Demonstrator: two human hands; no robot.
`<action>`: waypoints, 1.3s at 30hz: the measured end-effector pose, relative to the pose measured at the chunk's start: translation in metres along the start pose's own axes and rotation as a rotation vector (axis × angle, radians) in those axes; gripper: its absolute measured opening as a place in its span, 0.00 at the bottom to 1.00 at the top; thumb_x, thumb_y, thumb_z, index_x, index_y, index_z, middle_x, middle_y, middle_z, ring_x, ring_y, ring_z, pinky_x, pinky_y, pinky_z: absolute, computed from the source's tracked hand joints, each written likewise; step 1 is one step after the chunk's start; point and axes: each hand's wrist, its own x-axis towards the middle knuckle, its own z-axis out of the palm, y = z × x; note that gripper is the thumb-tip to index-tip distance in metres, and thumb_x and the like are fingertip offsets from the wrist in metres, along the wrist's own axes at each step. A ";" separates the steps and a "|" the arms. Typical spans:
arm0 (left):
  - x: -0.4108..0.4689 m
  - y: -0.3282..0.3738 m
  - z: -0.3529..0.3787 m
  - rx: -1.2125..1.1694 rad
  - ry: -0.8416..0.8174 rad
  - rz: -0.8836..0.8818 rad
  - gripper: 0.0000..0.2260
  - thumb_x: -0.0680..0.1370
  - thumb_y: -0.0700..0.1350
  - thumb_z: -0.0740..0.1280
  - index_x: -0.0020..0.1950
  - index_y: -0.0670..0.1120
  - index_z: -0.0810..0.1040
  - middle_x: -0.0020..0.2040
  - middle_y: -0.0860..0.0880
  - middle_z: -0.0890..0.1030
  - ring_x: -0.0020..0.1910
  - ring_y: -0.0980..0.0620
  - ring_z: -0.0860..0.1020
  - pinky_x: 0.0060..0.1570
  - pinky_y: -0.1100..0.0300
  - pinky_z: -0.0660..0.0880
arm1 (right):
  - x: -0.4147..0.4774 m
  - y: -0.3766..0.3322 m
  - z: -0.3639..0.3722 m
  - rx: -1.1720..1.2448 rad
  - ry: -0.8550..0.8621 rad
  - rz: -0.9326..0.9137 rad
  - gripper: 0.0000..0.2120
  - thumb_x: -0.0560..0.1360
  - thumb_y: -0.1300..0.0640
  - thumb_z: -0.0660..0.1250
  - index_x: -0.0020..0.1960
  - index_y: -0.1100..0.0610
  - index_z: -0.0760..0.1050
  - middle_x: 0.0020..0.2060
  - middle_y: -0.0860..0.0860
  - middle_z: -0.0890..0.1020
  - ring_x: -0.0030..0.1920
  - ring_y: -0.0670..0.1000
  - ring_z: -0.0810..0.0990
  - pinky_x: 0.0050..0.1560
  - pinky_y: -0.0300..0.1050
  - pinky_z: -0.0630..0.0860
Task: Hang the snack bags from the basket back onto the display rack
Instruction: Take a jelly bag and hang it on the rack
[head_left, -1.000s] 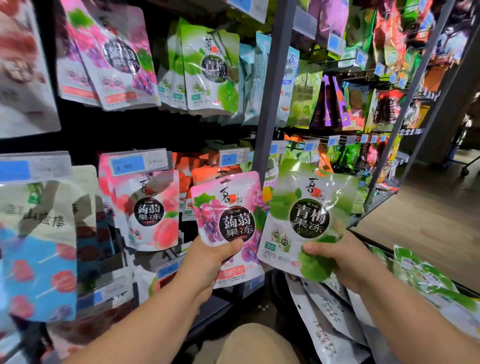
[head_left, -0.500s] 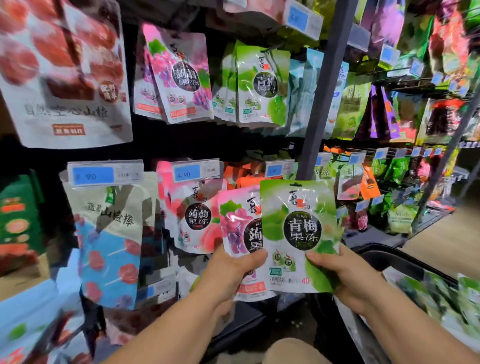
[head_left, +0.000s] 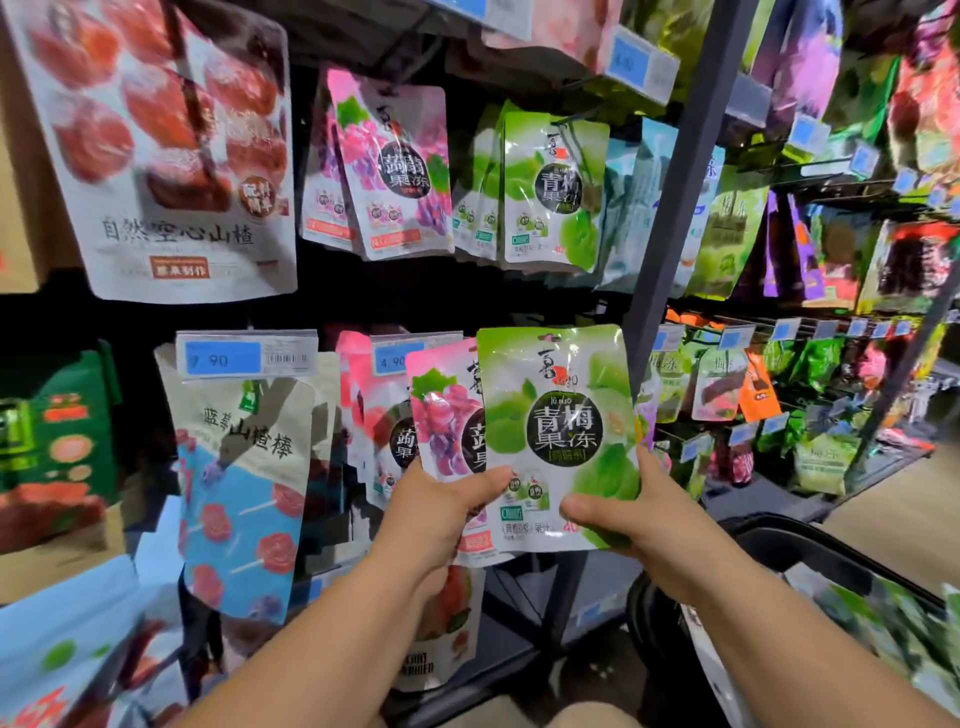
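Observation:
A green plum jelly bag is upright in front of the display rack, overlapping a pink grape jelly bag behind it on the left. My left hand grips the lower part of the pink bag, its thumb lying across the green bag's lower left. My right hand pinches the green bag at its lower right corner. Matching green bags and pink grape bags hang on hooks in the row above. The black basket sits at the lower right with more bags inside.
Large hawthorn bags hang at the upper left, and a blue lollipop bag at the lower left under a price tag. A grey upright post splits the rack. More snack rows fill the right; wood floor beyond.
Both hands have risen and drawn together toward the rack. The green bag has slid left over the pink bag, covering its right half. The view has tilted up and left.

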 end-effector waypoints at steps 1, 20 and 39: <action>0.002 0.005 0.000 -0.013 0.007 0.006 0.11 0.72 0.32 0.73 0.53 0.40 0.83 0.46 0.42 0.86 0.46 0.41 0.85 0.50 0.46 0.81 | 0.002 -0.004 0.003 0.020 0.006 -0.027 0.42 0.57 0.59 0.85 0.67 0.51 0.70 0.54 0.52 0.85 0.50 0.52 0.85 0.42 0.43 0.81; 0.061 0.099 0.029 -0.033 0.025 0.169 0.08 0.73 0.32 0.72 0.49 0.41 0.82 0.32 0.50 0.84 0.28 0.57 0.81 0.27 0.66 0.76 | 0.094 -0.084 -0.020 0.309 0.218 -0.428 0.28 0.73 0.66 0.71 0.64 0.43 0.65 0.61 0.51 0.79 0.55 0.54 0.83 0.43 0.48 0.82; 0.097 0.130 0.017 0.002 0.073 0.208 0.13 0.71 0.34 0.74 0.54 0.42 0.81 0.41 0.42 0.86 0.35 0.46 0.85 0.34 0.55 0.80 | 0.180 -0.138 -0.030 0.390 0.175 -0.539 0.38 0.71 0.64 0.74 0.75 0.47 0.63 0.65 0.53 0.79 0.63 0.55 0.80 0.65 0.64 0.73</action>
